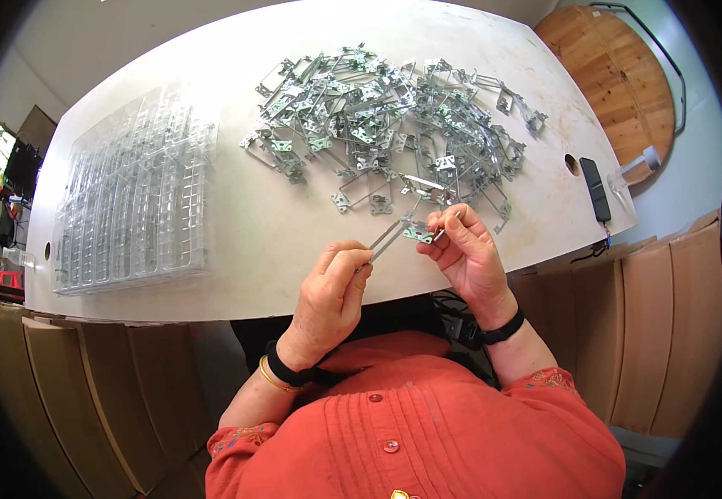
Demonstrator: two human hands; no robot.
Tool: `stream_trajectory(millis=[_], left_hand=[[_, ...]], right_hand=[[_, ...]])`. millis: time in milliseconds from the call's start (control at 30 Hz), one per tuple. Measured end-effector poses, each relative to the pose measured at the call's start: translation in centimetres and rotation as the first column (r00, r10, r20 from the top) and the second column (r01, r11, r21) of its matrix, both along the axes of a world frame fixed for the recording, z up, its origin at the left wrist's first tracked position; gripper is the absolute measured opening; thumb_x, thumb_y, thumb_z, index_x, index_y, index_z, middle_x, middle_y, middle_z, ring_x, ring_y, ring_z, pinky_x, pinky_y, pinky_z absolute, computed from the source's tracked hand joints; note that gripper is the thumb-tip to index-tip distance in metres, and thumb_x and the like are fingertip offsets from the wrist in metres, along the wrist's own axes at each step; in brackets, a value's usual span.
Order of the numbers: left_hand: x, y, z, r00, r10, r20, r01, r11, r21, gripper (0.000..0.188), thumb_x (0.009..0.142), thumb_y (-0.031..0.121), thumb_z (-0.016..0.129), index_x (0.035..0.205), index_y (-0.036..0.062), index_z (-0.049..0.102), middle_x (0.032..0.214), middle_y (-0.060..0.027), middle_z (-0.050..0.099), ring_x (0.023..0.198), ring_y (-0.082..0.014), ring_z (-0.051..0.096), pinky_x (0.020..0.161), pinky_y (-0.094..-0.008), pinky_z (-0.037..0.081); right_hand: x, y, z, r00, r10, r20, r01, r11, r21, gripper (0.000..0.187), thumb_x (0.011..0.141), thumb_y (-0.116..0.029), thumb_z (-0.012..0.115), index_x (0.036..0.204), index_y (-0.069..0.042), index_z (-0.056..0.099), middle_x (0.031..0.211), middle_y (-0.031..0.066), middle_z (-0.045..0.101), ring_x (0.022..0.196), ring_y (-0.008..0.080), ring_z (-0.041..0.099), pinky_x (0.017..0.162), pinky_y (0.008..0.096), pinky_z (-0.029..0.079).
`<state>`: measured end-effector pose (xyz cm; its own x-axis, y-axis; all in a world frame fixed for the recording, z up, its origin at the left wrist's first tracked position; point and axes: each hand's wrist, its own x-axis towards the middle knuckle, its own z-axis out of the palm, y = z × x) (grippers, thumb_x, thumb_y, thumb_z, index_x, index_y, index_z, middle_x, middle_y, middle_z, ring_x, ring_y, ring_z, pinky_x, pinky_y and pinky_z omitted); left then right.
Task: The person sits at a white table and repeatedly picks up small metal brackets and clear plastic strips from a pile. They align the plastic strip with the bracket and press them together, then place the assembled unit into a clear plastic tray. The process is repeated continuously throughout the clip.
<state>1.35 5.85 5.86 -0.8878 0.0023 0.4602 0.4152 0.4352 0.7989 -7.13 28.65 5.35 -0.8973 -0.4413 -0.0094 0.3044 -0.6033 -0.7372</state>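
Observation:
Over the near edge of the table, my left hand is closed around a slim metal piece with two narrow parallel bars. The bars point up and right, toward my right hand. Between its thumb and fingers, the right hand pinches a small metal bracket with a cut-out plate. Bars and bracket meet or overlap; I cannot tell whether they are joined. Just beyond my fingers lies a heap of similar silvery brackets with plates and bent wire rods.
A stack of clear plastic compartment trays stands on the left of the white table. At the right edge are a black phone and a clear plastic cup-like container. Cardboard sheets stand below the table edge.

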Motion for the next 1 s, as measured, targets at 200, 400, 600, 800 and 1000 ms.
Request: stream_trajectory(millis=[200,400,600,800,1000], left_hand=[[-0.2,-0.2,-0.2,1.0,0.001,-0.02,0.0,0.999,0.036,0.013,0.101,-0.01,0.062,0.112,-0.0039,0.064,0.111,-0.0145,0.067,0.088,-0.0202,0.073,0.079,-0.0312,0.062],[-0.3,-1.0,-0.2,0.999,-0.048,-0.018,0.049,0.997,0.06,0.013,0.102,-0.009,0.062,0.113,-0.0044,0.064,0.114,-0.0141,0.067,0.091,-0.0195,0.074,0.082,-0.0309,0.062],[-0.1,-1.8,-0.1,0.977,0.013,0.211,-0.082,0.944,0.32,0.009,0.107,-0.003,0.058,0.114,-0.0056,0.063,0.11,-0.0131,0.068,0.091,-0.0184,0.075,0.084,-0.0309,0.064],[-1.2,-3.1,0.0,0.919,0.054,0.391,-0.246,0.853,0.46,0.017,0.111,0.007,0.056,0.114,-0.0082,0.062,0.103,-0.0111,0.069,0.086,-0.0172,0.075,0.075,-0.0301,0.066],[-2.0,-3.6,-0.1,0.847,0.209,0.488,-0.369,0.893,0.259,0.025,0.11,0.011,0.061,0.124,-0.0086,0.063,0.104,-0.0121,0.068,0.079,-0.0151,0.072,0.068,-0.0279,0.062]], right_hand=[[-0.1,0.2,0.3,0.999,0.039,-0.017,-0.039,0.999,-0.018,0.009,0.112,-0.018,0.059,0.111,-0.01,0.061,0.112,0.0048,0.064,0.101,0.014,0.07,0.096,0.0371,0.064],[-0.4,0.6,0.4,0.999,0.041,0.001,-0.041,0.996,-0.076,0.009,0.112,-0.019,0.059,0.11,-0.012,0.064,0.112,0.0053,0.067,0.104,0.0144,0.07,0.097,0.0399,0.063],[-0.6,1.1,0.5,0.997,0.067,-0.042,-0.068,0.997,-0.019,0.009,0.112,-0.018,0.059,0.11,-0.01,0.063,0.112,0.0063,0.067,0.104,0.0146,0.07,0.097,0.0394,0.062],[0.1,0.6,0.8,0.994,0.061,-0.086,-0.05,0.992,0.12,0.011,0.111,-0.018,0.062,0.107,-0.008,0.062,0.109,0.0074,0.068,0.099,0.0162,0.07,0.088,0.0336,0.059],[0.3,0.5,0.5,0.976,0.145,-0.165,-0.106,0.97,0.221,0.012,0.109,-0.018,0.065,0.104,-0.007,0.061,0.103,0.009,0.07,0.096,0.0145,0.068,0.085,0.0308,0.054]])
